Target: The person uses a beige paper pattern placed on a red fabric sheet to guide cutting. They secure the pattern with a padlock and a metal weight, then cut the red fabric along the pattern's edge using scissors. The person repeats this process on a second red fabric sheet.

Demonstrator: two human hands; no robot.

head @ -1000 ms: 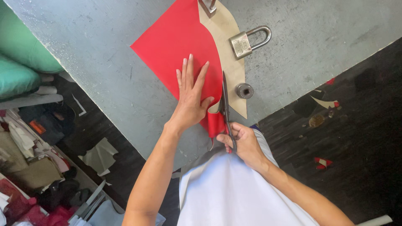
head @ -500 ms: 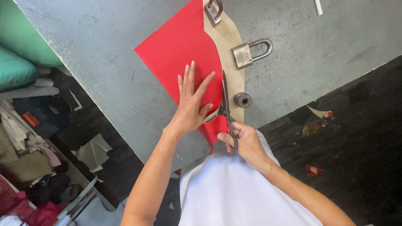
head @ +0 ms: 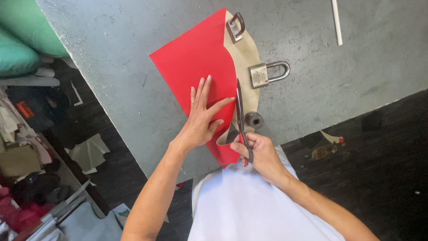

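A red sheet (head: 196, 62) lies on the grey table (head: 111, 89), with a beige paper pattern (head: 247, 56) along its right edge. My left hand (head: 203, 118) presses flat on the red sheet, fingers spread. My right hand (head: 261, 154) grips the handles of dark scissors (head: 240, 111), whose blades point away from me along the pattern's curved edge. A silver padlock (head: 263, 73) and a second padlock (head: 235, 27) rest on the pattern. A small dark cylindrical weight (head: 255, 119) sits on its near end, just right of the blades.
A white stick (head: 337, 22) lies at the table's far right. Green fabric rolls (head: 26, 40) are stacked at the left. Paper and cloth scraps (head: 89, 151) litter the dark floor, with mixed clutter (head: 22, 178) at lower left.
My hands, the scissors and the weights keep nearly the same arrangement; the view has shifted, so the sheet sits lower in frame and the second padlock and white stick have come into sight.
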